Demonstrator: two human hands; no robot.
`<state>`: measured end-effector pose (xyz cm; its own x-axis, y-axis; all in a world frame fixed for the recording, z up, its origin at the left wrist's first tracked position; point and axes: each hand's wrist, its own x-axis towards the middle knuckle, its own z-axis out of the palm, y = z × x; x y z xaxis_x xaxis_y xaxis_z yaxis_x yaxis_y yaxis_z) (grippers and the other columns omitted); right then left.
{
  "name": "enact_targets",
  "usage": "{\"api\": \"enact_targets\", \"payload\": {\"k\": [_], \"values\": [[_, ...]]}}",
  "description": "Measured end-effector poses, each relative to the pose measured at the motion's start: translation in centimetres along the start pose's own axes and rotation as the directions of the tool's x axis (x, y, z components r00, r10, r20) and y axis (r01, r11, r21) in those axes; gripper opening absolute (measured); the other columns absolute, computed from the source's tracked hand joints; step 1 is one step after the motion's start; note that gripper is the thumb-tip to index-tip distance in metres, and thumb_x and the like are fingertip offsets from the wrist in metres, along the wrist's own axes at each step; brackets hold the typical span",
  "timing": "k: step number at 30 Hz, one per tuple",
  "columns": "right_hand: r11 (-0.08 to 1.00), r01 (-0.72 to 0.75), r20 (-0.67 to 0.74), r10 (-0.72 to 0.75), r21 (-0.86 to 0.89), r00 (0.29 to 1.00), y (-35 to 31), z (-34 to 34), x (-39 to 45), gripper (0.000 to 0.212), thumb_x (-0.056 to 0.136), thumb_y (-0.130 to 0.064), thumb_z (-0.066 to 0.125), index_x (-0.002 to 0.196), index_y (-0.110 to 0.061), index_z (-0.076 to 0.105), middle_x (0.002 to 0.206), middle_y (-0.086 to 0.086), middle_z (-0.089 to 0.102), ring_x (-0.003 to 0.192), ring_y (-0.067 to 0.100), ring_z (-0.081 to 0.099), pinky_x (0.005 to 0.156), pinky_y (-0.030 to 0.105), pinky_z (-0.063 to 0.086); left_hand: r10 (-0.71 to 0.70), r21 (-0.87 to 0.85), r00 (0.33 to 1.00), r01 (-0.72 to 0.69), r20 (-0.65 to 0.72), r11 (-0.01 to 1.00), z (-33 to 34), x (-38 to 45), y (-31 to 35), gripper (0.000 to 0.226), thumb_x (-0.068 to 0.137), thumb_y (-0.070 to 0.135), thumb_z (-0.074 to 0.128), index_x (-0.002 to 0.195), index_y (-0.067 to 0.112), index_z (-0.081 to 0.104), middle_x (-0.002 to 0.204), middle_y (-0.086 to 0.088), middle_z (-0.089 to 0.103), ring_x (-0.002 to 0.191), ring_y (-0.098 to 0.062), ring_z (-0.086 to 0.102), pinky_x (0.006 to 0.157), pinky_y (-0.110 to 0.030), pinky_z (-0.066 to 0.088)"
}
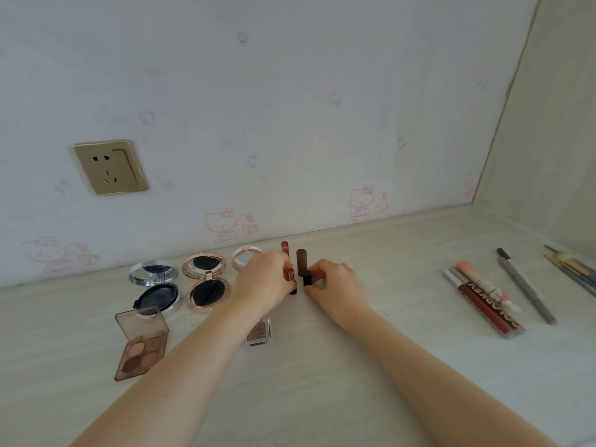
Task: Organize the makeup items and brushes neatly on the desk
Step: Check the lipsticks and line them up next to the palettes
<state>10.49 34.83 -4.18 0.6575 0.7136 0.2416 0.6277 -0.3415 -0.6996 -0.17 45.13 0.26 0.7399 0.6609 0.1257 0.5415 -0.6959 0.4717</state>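
Pale table below cartoon-cat wallpaper: left hand is pinching an upright pink lipstick; right hand, at its 3 o'clock, is pinching an upright black lipstick just beside.

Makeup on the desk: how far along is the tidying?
Roughly midway. Done: two open compacts, silver and pink, sit side by side near the wall, and lip gloss tubes lie grouped at right. In hand: the left hand holds a pink lipstick, the right hand a black tube. Left: the eyeshadow palette and brushes.
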Motion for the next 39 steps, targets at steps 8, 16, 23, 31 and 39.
{"api": "enact_targets", "payload": {"k": [8,16,23,31,39], "values": [[1.0,0.001,0.022,0.0,-0.031,1.0,0.0,-0.1,0.1,0.024,0.083,-0.025,0.061,0.106,-0.025,0.063,0.099,-0.011,0.067,0.101,0.013,0.046,0.069,0.029,0.041,0.004,0.006,1.0,-0.004,-0.016,1.0,-0.1,-0.3,-0.1,0.011,0.075,0.019,0.07,0.084,0.025,0.066,0.083,0.006,0.068,0.082,-0.017,0.064,0.074,-0.04,0.056],[0.998,0.012,0.017,-0.011,-0.058,1.0,0.6,-1.5,-0.9,0.03,0.089,-0.024,0.06,0.119,-0.021,0.058,0.113,-0.005,0.064,0.109,0.014,0.051,0.084,0.026,0.042,0.051,0.051,0.99,-0.045,-0.134,0.998,-1.0,-1.8,-0.4,0.015,0.08,0.025,0.067,0.095,0.025,0.068,0.089,0.01,0.063,0.089,-0.014,0.06,0.075,-0.038,0.054],[0.963,0.07,0.047,-0.06,-0.259,0.997,0.8,-5.0,-3.7,0.033,0.097,-0.027,0.047,0.129,-0.019,0.054,0.13,0.004,0.055,0.118,0.02,0.052,0.093,0.03,0.044,0.173,0.15,0.959,-0.142,-0.224,0.978,-1.8,-3.7,0.1,0.029,0.088,0.025,0.059,0.116,0.018,0.06,0.107,0.0,0.065,0.114,-0.023,0.048,0.084,-0.04,0.049],[0.902,0.125,0.013,-0.132,-0.413,0.991,3.3,-10.2,-8.2,0.032,0.096,-0.027,0.049,0.125,-0.018,0.057,0.129,0.003,0.056,0.129,0.017,0.04,0.101,0.029,0.036,0.307,0.166,0.929,-0.277,-0.204,0.947,0.5,-6.0,3.7,0.026,0.09,0.025,0.055,0.115,0.021,0.06,0.109,-0.003,0.063,0.12,-0.02,0.047,0.082,-0.035,0.048],[0.866,0.057,-0.048,-0.093,-0.496,0.995,6.9,-15.4,-12.3,0.03,0.095,-0.029,0.052,0.122,-0.02,0.06,0.128,0.0,0.057,0.128,0.019,0.044,0.102,0.029,0.036,0.44,0.116,0.895,-0.431,-0.073,0.895,5.5,-6.5,8.9,0.026,0.091,0.024,0.051,0.115,0.023,0.061,0.108,-0.001,0.06,0.112,-0.017,0.05,0.08,-0.032,0.047]]}}
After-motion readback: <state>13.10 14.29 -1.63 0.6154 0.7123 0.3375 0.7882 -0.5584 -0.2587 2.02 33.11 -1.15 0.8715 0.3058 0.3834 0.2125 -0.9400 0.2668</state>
